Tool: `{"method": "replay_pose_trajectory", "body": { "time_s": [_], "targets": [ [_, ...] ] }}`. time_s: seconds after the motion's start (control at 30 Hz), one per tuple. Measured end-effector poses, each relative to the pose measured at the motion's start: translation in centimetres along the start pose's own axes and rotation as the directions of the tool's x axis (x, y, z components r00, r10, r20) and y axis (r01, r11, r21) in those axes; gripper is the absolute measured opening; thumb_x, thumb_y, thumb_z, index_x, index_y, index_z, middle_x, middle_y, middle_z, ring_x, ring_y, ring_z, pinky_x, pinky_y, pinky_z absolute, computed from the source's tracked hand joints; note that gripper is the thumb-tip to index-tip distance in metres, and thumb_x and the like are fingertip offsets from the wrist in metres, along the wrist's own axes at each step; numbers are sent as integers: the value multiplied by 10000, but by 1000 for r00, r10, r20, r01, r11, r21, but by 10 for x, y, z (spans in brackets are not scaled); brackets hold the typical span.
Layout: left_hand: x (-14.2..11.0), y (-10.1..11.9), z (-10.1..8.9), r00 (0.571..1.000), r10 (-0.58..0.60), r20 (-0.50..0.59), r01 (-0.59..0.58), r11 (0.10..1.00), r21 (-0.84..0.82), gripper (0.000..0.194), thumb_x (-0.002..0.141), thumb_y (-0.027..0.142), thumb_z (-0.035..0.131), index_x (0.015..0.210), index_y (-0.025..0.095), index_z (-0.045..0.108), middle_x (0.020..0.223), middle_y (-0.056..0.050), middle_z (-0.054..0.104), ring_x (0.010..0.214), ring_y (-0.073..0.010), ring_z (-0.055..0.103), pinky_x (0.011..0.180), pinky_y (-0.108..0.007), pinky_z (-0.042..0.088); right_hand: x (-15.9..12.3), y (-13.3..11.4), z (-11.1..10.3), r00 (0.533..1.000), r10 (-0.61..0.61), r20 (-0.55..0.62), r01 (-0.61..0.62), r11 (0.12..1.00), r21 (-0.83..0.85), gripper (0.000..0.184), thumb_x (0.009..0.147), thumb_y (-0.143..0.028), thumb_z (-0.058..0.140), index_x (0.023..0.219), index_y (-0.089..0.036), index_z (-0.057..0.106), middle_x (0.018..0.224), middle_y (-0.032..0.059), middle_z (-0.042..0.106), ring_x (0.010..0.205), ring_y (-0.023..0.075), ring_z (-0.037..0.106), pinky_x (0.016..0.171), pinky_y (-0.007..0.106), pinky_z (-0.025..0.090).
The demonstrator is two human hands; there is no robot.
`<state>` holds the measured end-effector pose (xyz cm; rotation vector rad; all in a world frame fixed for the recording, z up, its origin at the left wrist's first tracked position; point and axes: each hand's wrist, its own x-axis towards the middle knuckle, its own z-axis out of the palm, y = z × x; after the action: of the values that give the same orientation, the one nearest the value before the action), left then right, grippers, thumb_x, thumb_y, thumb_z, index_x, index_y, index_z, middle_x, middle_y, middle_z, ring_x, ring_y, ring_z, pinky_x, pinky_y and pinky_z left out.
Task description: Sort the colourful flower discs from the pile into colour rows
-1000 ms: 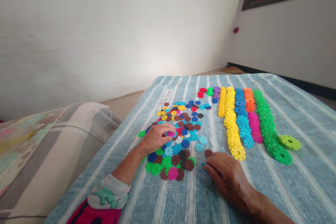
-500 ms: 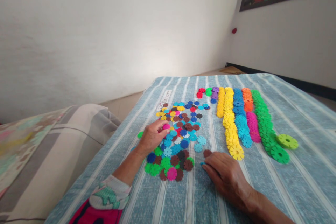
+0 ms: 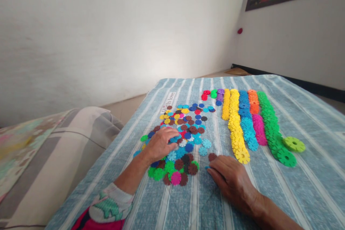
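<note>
A loose pile of small flower-shaped plastic discs [image 3: 185, 133] in many colours lies on a blue striped bedspread [image 3: 309, 187]. My left hand [image 3: 160, 144] rests on the pile's left side with its fingers curled down over the discs; what is under them is hidden. My right hand [image 3: 229, 179] lies flat on the cloth, fingers stretched out to the left. Its fingertips are beside a small blue piece [image 3: 207, 168] and just below a brown disc [image 3: 212, 157]. To the right lie sorted rows: yellow [image 3: 236, 129], blue [image 3: 246, 124], orange [image 3: 253, 102], pink [image 3: 259, 125] and green [image 3: 271, 129].
Two larger green discs [image 3: 295, 144] lie at the near end of the green row. Short red [image 3: 206, 95], green [image 3: 214, 94] and purple [image 3: 221, 95] groups sit at the far end. A grey striped cushion [image 3: 67, 151] lies left of the bed. White walls stand behind.
My left hand, which had lifted a pink disc off the pile, has dropped back onto the pile and the pink disc no longer shows. My right hand has stayed put.
</note>
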<state>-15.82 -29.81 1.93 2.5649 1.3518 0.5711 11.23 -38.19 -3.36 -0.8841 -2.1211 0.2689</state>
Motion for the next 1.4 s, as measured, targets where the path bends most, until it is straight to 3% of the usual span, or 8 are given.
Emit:
{"method": "replay_pose_trajectory", "body": {
  "time_s": [0.2,0.57,0.77,0.93,1.0,1.1,1.27,1.4],
  "targets": [
    [0,-3,1,998,55,36,-56,998,39,242,803,163,575,998,201,714,1073,-75,726,1025,-233,640,979,-443,459,1,-1,-1,1000,5,3,-5,1000,-22,185,991,-197,447,851,-180,567,743,45,593,688,193,554,648,319,403],
    [-2,-12,-2,989,95,117,-106,990,94,307,832,129,517,1071,173,705,1136,-92,714,1084,-222,639,1037,-432,433,2,-2,-2,1000,2,2,-2,1000,-14,190,994,-197,447,851,-177,572,737,47,587,695,192,558,664,313,401],
    [0,-8,7,986,114,-126,-98,987,128,258,861,162,489,948,178,731,940,-66,755,907,-202,673,851,-351,536,2,-2,-1,1000,0,-9,0,1000,-5,191,993,-194,449,854,-173,578,749,46,594,701,187,554,669,303,392],
    [2,13,6,945,-157,-285,131,985,-109,197,840,242,549,899,186,728,895,-47,755,853,-187,681,809,-320,538,2,-2,0,999,-9,-33,9,1000,-15,190,988,-191,457,846,-169,582,737,45,592,684,185,548,656,302,381],
    [2,30,5,933,-301,-199,235,925,-299,193,834,264,554,896,185,719,801,-22,750,743,-156,680,708,-270,540,2,-2,-1,999,-14,-39,13,1000,-15,189,989,-190,456,852,-165,583,726,43,589,671,184,546,645,301,377],
    [2,57,8,919,-392,37,357,791,-496,185,821,261,554,854,160,706,664,-9,722,593,-122,635,576,-222,499,4,-4,-3,998,-12,-59,11,1000,-11,187,992,-198,456,862,-161,585,702,34,576,648,179,536,625,296,372],
    [-1,89,19,875,-366,318,483,601,-637,201,796,287,585,885,142,693,642,-8,710,500,-90,570,489,-189,440,5,-5,-4,995,39,-96,-38,999,20,187,996,-234,471,878,-168,601,699,19,586,629,167,540,612,282,380],
    [-2,98,24,864,-296,408,503,552,-665,184,794,254,581,881,141,698,654,1,706,495,-74,543,491,-176,431,5,-4,-3,989,102,-111,-98,994,43,231,1001,-266,464,854,-179,619,690,16,604,620,165,561,606,276,395]
  ]
}}
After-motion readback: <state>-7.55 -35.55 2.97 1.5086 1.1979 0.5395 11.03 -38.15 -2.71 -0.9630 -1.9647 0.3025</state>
